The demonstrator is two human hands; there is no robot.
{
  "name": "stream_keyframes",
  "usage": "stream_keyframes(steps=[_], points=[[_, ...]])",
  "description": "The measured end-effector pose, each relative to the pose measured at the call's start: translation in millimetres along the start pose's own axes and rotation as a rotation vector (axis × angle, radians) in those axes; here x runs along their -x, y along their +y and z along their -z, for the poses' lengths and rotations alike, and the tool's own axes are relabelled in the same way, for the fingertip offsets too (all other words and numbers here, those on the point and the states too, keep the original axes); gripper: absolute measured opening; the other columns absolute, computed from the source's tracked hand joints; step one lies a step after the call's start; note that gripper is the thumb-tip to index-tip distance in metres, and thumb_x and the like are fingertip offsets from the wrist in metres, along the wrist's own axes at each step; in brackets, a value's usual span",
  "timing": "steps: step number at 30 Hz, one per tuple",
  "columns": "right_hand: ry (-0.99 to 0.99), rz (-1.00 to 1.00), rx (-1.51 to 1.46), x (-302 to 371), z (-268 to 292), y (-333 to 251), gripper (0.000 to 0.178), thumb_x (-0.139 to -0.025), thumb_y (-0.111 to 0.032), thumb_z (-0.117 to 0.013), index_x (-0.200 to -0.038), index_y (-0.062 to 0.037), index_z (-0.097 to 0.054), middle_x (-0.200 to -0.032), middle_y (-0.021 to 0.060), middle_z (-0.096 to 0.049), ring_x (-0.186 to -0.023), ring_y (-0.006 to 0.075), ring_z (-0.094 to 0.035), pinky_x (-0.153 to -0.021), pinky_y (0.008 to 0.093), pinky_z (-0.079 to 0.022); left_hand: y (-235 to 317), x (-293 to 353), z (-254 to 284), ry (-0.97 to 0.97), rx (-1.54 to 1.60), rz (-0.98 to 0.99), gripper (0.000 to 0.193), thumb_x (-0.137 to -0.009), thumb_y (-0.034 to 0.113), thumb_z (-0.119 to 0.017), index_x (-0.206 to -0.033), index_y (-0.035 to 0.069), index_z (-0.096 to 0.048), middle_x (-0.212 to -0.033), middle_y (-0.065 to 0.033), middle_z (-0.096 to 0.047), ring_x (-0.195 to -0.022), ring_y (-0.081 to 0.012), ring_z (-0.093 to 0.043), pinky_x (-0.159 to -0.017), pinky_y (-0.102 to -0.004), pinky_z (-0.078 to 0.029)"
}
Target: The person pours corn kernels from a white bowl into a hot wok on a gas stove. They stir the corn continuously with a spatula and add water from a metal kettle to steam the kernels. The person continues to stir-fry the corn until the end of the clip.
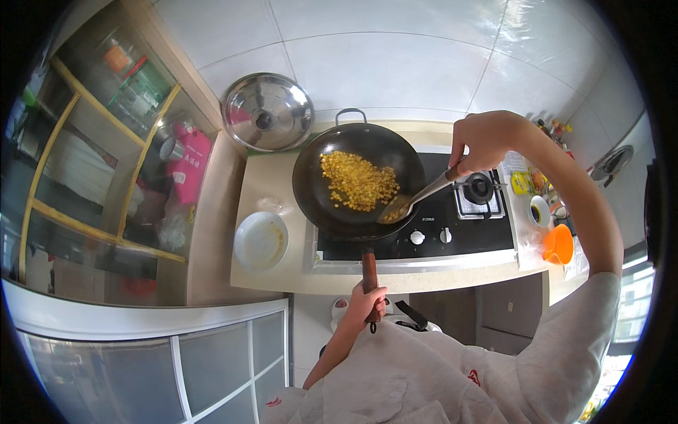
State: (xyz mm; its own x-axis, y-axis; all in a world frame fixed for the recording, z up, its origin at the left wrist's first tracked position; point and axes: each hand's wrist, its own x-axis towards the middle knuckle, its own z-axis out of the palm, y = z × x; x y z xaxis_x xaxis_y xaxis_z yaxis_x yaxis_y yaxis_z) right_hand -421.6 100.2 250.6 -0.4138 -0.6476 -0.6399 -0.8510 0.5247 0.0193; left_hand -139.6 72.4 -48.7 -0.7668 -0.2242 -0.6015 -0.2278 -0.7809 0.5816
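A dark wok (318, 205) sits over the left side of the black gas hob. Yellow corn kernels (360, 180) are spread in a patch across its middle. My left hand (366, 304) is closed round the wok's wooden handle (369, 272), which points toward me. From the right, my raised right hand (487, 138) grips the end of a metal spatula (427, 192). The spatula slants down to the left, its blade inside the wok at the lower right edge of the corn.
A shiny pot lid (267, 112) leans on the wall behind the wok. Left of the hob stands a white plate (261, 240). The bare right burner (480, 189) lies below my right hand. An orange cup (558, 245) and a white bowl (539, 210) stand farther right.
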Motion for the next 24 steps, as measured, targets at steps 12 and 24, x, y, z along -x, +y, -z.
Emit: stream_keyframes(steps=[12, 24], points=[[0.412, 0.139, -0.071, -61.5, -75.6, -72.8, 0.019, -0.078, -0.015, -0.054, -0.085, -0.006, -0.068, -0.076, 0.0176, -0.065, -0.074, 0.0371, -0.062, -0.072, 0.043, -0.05, 0.1, -1.9, 1.0, -0.022, -0.015, -0.001, 0.021, -0.081, 0.005, -0.061, -0.084, 0.007, -0.04, -0.064, -0.0015, -0.046, -0.047, -0.0097, -0.045, -0.042, -0.0285, -0.041], [0.76, 0.133, 0.039, 4.5, -97.7, -27.3, 0.022, -0.079, -0.014, -0.058, -0.096, -0.016, -0.07, -0.079, 0.0137, -0.066, -0.071, 0.0315, -0.063, -0.07, 0.041, -0.052, -0.5, -4.6, 5.6, -0.067, 0.04, 0.006, 0.02, -0.079, 0.005, -0.061, -0.084, 0.006, -0.042, -0.065, -0.0017, -0.046, -0.049, -0.0098, -0.045, -0.044, -0.0293, -0.041]])
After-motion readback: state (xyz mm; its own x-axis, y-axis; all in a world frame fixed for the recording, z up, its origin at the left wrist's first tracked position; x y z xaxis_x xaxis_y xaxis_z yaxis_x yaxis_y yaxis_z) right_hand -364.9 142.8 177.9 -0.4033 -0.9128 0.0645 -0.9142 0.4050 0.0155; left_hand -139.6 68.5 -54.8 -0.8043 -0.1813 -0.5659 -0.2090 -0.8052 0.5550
